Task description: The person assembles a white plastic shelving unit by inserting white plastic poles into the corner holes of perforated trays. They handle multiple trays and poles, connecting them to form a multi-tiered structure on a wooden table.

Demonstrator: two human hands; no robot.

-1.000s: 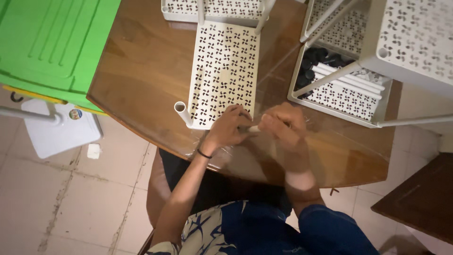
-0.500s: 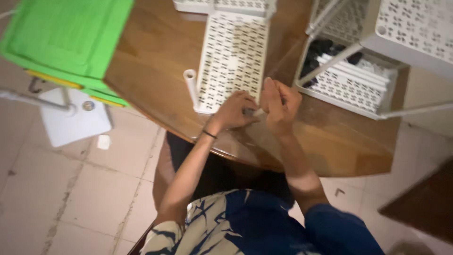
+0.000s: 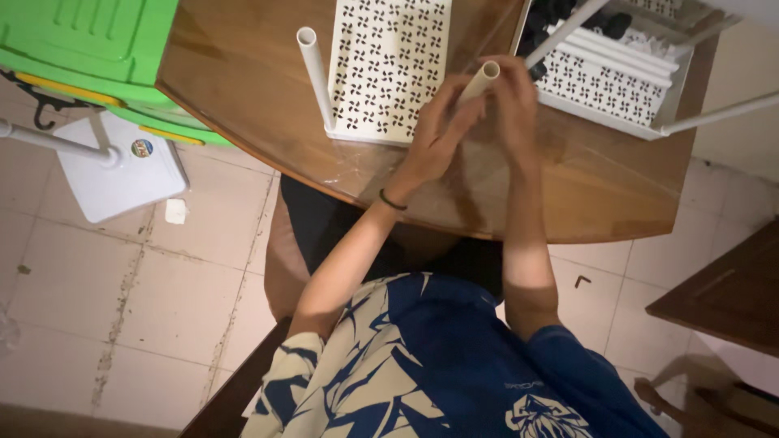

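Here, both hands are up near the top middle of the frame, over a brown wooden table [image 3: 243, 89]. The left hand [image 3: 434, 134] and the right hand [image 3: 515, 105] are closed around a short white tube [image 3: 479, 81]. The tube tilts, and its open round end points toward the top of the frame. The left hand's fingers wrap the tube from the left side, and the right hand touches it from the right side. A dark band [image 3: 393, 200] sits on the left wrist.

Just left of the hands lies a white panel [image 3: 381, 65] full of small cut-out holes. A second white tube [image 3: 315, 77] stands up at the panel's lower left corner. In the upper right of the frame is a white rack [image 3: 604, 93] with thin white poles, and more white tubes and some dark small parts lie in it.

In the upper left of the frame is a green plastic box [image 3: 81, 40]. Below it, on the tiled floor [image 3: 122, 324], rests a white flat stand [image 3: 114, 174].
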